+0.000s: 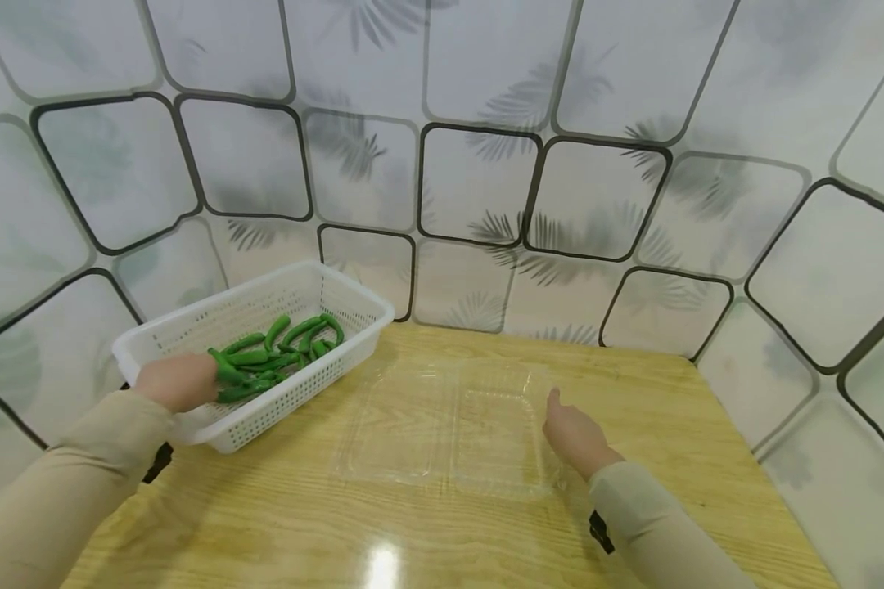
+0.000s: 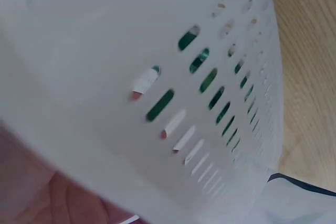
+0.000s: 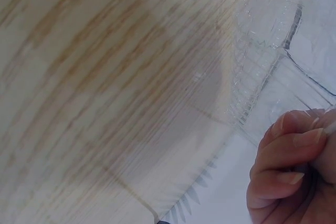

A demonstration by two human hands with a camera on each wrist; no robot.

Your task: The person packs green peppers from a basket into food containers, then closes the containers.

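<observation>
My left hand (image 1: 180, 381) reaches over the near left end of a white slotted plastic basket (image 1: 305, 409), beside the green chili peppers (image 1: 254, 360) piled inside. Its fingertips are hidden among the peppers, so their hold is unclear. In the left wrist view, the basket wall (image 2: 94, 40) covers most of that hand. A clear hinged plastic container (image 1: 445, 429) lies opened flat on the table. At its right edge, my right hand (image 1: 576, 432) holds the rim. The right wrist view shows curled fingers (image 3: 286, 150) at the clear plastic (image 3: 262, 72).
Everything stands on a wood-grain table (image 1: 302, 523). A patterned wall covering (image 1: 479, 188) encloses the back and both sides. The basket's far end stands close to the back wall.
</observation>
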